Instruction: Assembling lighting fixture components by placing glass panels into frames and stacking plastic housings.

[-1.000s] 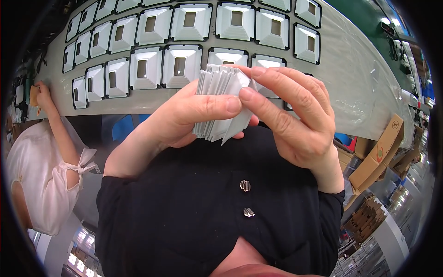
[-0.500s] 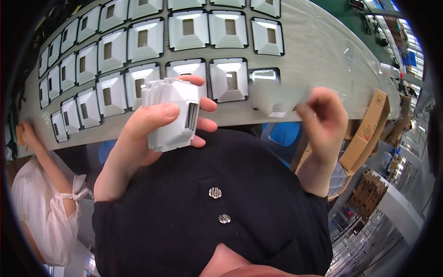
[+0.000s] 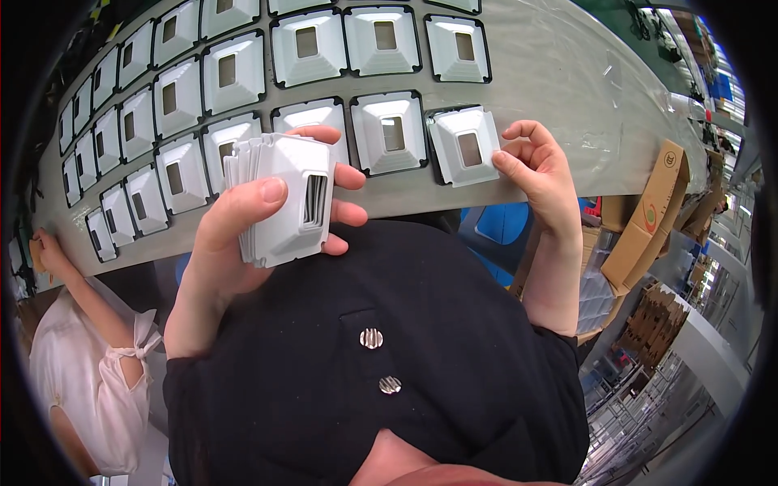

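Observation:
My left hand (image 3: 231, 223) is closed around a stack of white plastic frames (image 3: 284, 219), held up above the near edge of the table. Each is tapered with a rectangular window. At the right end of the nearest row, my right hand (image 3: 536, 170) pinches the right edge of a single white frame (image 3: 450, 138) between thumb and fingers. That frame lies slightly tilted over a black-rimmed housing (image 3: 438, 168), which shows only along its left and top edges. Beside it sits another white frame (image 3: 368, 130) inside its black rim.
Rows of black-rimmed white frames (image 3: 285, 50) cover the table's left and middle. Clear plastic sheeting lies over the table (image 3: 559, 73) at right. Open cardboard boxes (image 3: 652, 215) and a blue stool (image 3: 496, 223) stand below the edge. A co-worker's arm (image 3: 89, 296) reaches in at left.
My right hand has brought the blurred white frame left and onto the black-rimmed housing, whose shiny inside showed before. The left hand still holds the stack. The whole view has shifted slightly.

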### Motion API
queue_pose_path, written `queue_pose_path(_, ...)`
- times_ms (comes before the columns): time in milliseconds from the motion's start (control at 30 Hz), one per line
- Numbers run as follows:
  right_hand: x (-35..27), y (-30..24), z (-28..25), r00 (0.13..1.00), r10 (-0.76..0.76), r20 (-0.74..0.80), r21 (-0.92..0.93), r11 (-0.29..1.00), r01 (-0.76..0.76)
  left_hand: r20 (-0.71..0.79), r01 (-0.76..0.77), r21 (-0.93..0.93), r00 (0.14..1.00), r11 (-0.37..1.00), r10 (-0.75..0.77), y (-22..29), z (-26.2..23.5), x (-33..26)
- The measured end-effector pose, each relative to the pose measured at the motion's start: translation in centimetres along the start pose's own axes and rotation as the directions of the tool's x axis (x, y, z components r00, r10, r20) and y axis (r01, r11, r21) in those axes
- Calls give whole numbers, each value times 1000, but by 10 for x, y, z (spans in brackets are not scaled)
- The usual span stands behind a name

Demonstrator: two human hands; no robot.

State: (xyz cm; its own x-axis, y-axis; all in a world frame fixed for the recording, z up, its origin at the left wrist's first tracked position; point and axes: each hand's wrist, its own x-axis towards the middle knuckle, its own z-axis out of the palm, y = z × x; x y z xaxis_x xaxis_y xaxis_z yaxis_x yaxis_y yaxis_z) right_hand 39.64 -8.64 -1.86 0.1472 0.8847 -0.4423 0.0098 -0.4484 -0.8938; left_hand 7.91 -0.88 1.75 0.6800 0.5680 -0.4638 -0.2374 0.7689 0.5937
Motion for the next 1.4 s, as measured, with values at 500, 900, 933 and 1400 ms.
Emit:
queue_pose_path(500, -9, -19, 28, 809, -544, 222, -733, 454, 507, 3, -14, 7, 1000, 1000, 14, 1, -4, -1)
queue_pose_path(900, 5, -15, 41, 763, -609, 216, -766, 379, 519, 44, 20, -18, 999, 1000, -20, -1, -6, -6)
queue_pose_path(933, 6, -18, 45, 745, -632, 215, -761, 369, 533, 43, 8, -41, 999, 999, -7, -3, -8, -10)
queue_pose_path(1400, -69, -56, 107, 506, -684, 526, -157, 506, 848, 203, 47, 526, 963, 849, -179, -16, 24, -40)
